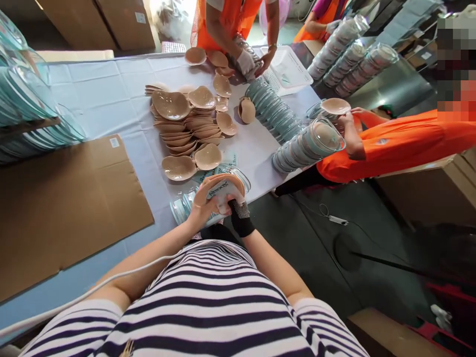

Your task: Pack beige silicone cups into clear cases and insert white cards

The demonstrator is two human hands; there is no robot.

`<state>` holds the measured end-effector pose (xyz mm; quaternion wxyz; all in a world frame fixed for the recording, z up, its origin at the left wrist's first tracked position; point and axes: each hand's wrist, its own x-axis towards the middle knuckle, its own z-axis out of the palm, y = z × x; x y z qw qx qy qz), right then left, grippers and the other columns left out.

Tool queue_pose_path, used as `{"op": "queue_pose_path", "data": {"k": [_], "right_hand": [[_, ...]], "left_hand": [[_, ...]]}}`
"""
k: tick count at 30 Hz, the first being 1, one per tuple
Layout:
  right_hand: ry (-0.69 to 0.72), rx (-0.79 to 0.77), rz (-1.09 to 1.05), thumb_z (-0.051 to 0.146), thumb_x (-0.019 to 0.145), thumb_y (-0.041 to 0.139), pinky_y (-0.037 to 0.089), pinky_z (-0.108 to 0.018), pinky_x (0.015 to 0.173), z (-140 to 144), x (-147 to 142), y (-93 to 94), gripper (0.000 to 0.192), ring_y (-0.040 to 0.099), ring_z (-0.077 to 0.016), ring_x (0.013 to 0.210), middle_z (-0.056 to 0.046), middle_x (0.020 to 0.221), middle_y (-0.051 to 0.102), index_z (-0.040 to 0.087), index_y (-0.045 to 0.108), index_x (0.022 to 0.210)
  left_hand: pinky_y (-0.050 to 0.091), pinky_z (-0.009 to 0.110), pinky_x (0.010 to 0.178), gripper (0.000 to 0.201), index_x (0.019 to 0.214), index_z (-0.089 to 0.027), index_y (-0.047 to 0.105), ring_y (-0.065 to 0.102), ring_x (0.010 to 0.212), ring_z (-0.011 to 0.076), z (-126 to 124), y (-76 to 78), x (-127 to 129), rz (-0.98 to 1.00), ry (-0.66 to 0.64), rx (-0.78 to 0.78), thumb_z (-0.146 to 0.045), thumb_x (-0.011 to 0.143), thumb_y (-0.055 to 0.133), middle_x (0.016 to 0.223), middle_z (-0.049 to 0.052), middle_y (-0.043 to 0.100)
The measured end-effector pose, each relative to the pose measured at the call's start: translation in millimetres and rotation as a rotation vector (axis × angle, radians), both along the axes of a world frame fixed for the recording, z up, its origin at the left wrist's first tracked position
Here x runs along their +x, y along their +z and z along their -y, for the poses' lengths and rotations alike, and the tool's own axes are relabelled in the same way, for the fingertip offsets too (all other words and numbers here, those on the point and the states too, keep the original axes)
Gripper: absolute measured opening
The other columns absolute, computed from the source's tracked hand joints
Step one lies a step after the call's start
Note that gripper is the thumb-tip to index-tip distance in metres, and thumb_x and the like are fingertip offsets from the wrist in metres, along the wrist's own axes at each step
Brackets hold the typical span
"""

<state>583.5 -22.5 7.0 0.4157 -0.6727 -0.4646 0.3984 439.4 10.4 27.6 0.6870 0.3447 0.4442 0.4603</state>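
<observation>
Just above the table's near edge I hold a beige stick-on bra cup (204, 194), with a whitish printed film (219, 190) on its near face. My left hand (203, 208), bare, is closed on the cup's left and lower edge. My right hand (239, 214), in a black glove with a dotted palm, grips the lower right side of the cup and film; some of its fingers are hidden. Behind the cup shows a clear plastic case (241, 178). More clear cases (181, 208) lie beneath my left hand. Beyond my hands rest glossy beige bra cups (178, 167) and printed film sheets (208, 174).
Stacked bra cups (171, 105) cover the table's middle. Rows of filled clear cases (277, 111) run along the right side, near a white basket (293, 69). Co-workers in orange vests (238, 20) handle cases. Cardboard (70, 208) and clear lids (33, 99) lie left.
</observation>
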Motion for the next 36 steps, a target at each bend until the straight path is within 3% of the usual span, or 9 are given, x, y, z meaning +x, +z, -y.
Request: {"op": "queue_pose_path", "data": {"k": [2,4,7,9,16,21,26,31,36], "right_hand": [[-0.109,-0.021,0.076,0.044,0.092,0.046,0.056,-0.037,0.087,-5.8,27.4,-2.0,0.035,0.068,-0.0227,0.095,-0.010,0.100,0.073,0.017,0.068,0.099],[-0.231,-0.029,0.202,0.045,0.087,0.049,0.055,-0.041,0.090,-10.7,54.1,-4.6,0.033,0.068,-0.0260,0.094,-0.011,0.095,0.073,0.018,0.068,0.090],[-0.381,-0.015,0.376,0.045,0.086,0.046,0.051,-0.045,0.095,-10.0,82.1,-11.4,0.038,0.066,-0.0296,0.101,-0.017,0.102,0.071,0.016,0.066,0.098],[-0.403,-0.007,0.477,0.045,0.087,0.041,0.050,-0.047,0.097,-2.1,89.8,-18.4,0.043,0.065,-0.0307,0.105,-0.019,0.106,0.069,0.014,0.065,0.106],[-0.324,0.021,0.558,0.043,0.090,0.038,0.046,-0.046,0.103,37.3,85.4,-43.4,0.050,0.059,-0.0310,0.116,-0.019,0.122,0.063,0.013,0.059,0.124],[-0.524,0.043,0.503,0.041,0.092,0.035,0.044,-0.051,0.105,49.0,89.0,-59.9,0.047,0.056,-0.0312,0.121,-0.017,0.123,0.062,0.016,0.056,0.126],[-0.637,0.042,0.461,0.045,0.095,0.029,0.045,-0.050,0.104,60.8,88.9,-73.9,0.046,0.058,-0.0282,0.117,-0.016,0.121,0.062,0.017,0.055,0.122],[-0.665,0.031,0.364,0.043,0.095,0.032,0.045,-0.044,0.105,75.9,81.4,-79.6,0.044,0.057,-0.0272,0.117,-0.017,0.124,0.061,0.017,0.053,0.125],[-0.687,0.057,0.441,0.043,0.092,0.035,0.047,-0.049,0.103,83.0,73.2,-84.6,0.045,0.060,-0.0282,0.115,-0.015,0.122,0.062,0.017,0.056,0.123]], "left_hand": [[0.032,0.043,0.114,0.045,0.113,-0.021,0.067,0.041,0.133,0.0331,-21.2,-7.4,6.0,-0.054,-0.241,0.150,-0.021,0.069,0.077,0.127,0.007,0.062],[0.027,0.046,0.115,0.038,0.106,-0.020,0.070,0.043,0.130,0.0351,-45.1,-22.5,10.9,-0.275,-0.505,0.319,-0.026,0.069,0.077,0.123,0.009,0.063],[0.022,0.050,0.115,0.027,0.099,-0.019,0.070,0.048,0.122,0.0338,-70.5,-51.1,16.1,-0.656,-0.817,0.605,-0.033,0.076,0.069,0.114,0.012,0.064],[0.021,0.049,0.115,0.027,0.103,-0.020,0.069,0.051,0.118,0.0318,-75.7,-66.2,20.5,-0.763,-0.926,0.746,-0.033,0.080,0.063,0.114,0.012,0.064],[0.026,0.051,0.106,0.033,0.104,-0.018,0.064,0.054,0.108,0.0341,-65.8,-76.6,52.2,-1.089,-0.912,0.819,-0.044,0.086,0.055,0.102,0.016,0.066],[0.025,0.047,0.108,0.044,0.123,-0.014,0.058,0.047,0.120,0.0342,-58.5,-72.8,59.8,-1.067,-0.871,0.892,-0.042,0.091,0.048,0.123,0.019,0.058],[0.025,0.047,0.107,0.043,0.132,-0.019,0.055,0.047,0.121,0.0330,-58.8,-65.6,54.8,-1.072,-0.960,0.949,-0.034,0.093,0.043,0.130,0.016,0.056],[0.027,0.048,0.100,0.041,0.128,-0.024,0.057,0.048,0.116,0.0321,-57.3,-62.3,63.3,-1.292,-1.013,1.044,-0.037,0.091,0.047,0.121,0.013,0.060],[0.025,0.049,0.102,0.035,0.111,-0.021,0.063,0.047,0.116,0.0318,-48.9,-63.9,63.9,-1.351,-0.960,1.064,-0.045,0.090,0.049,0.120,0.015,0.057]]}}
